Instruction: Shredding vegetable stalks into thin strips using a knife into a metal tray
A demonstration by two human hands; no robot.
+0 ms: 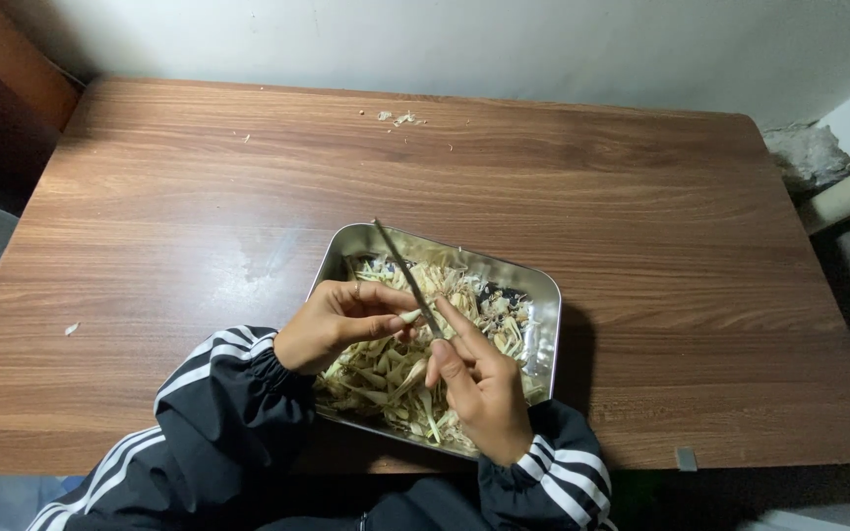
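While over tray (543, 295), hands (405, 349) mid-table (641, 197).

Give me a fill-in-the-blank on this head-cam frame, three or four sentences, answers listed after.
1. The rectangular shiny metal tray full of pale shredded vegetable strips rests on a brown ____ table.
2. The right hand holds a thin ____ blade over the tray.
3. The left hand pinches a small pale piece with its ____.
4. Both sleeves are black with ____ stripes.

Missing words: wooden; metal; fingers; white
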